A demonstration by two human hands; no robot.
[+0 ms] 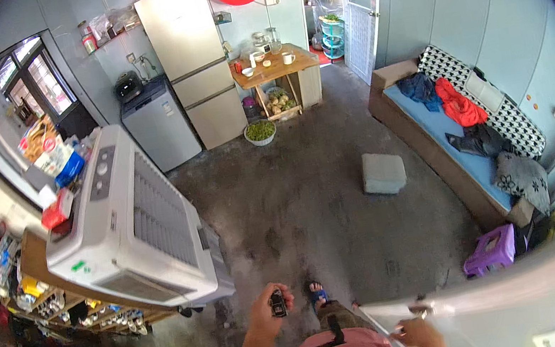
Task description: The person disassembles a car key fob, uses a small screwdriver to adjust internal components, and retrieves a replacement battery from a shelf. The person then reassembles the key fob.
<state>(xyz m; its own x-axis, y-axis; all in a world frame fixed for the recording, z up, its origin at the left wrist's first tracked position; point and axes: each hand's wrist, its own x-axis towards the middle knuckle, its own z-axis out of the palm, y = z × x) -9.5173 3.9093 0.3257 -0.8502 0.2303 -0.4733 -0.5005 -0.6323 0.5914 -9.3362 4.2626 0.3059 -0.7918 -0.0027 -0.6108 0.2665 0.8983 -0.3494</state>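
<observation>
My left hand is raised low in the middle, its fingers wrapped round a small black handheld device with a lighter face. At the lower right, my right hand is beside the edge of a white door, just below its metal handle. The fingers of that hand are curled, with something dark at their tips that is too small to make out. Below me, one foot in a blue sandal stands on the dark floor.
A big white air cooler stands left, beside a shoe rack. A grey stool sits mid-floor. Right are a couch with clothes and a purple plastic stool. A fridge, wooden table and basket of greens stand at the back.
</observation>
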